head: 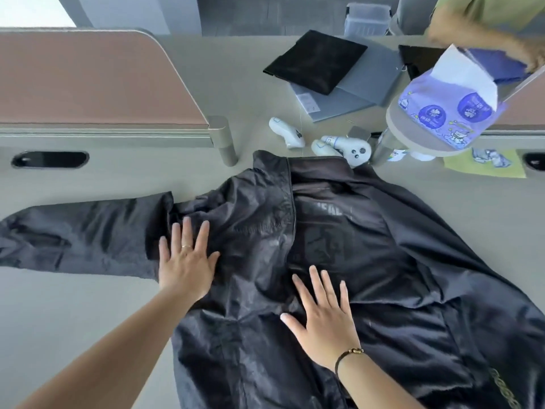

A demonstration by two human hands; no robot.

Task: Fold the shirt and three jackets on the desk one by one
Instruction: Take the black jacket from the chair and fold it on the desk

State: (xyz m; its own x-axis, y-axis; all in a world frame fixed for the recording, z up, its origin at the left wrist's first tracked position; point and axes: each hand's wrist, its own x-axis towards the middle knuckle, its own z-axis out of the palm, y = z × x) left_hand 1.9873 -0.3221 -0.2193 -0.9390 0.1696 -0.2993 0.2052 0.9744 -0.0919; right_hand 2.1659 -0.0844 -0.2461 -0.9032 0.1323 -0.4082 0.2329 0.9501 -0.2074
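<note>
A dark charcoal jacket of thin, crinkled, slightly shiny fabric [339,261] lies spread open and collar-away on a smooth beige desk [73,305], one sleeve stretched out flat to its left. The person's left hand [185,261] presses flat on the jacket's left shoulder area, fingers straight and spread, a thin ring on one finger. The right hand [323,317] lies flat near the jacket's middle, fingers also straight, a dark cord bracelet at the wrist. Pale lettering on the jacket's inner back is too faint to read. Beyond the collar rest two white plastic handheld controllers [324,143], and farther back a folded black cloth [315,60]. The jacket's hem is cut off by the lower edge.
</note>
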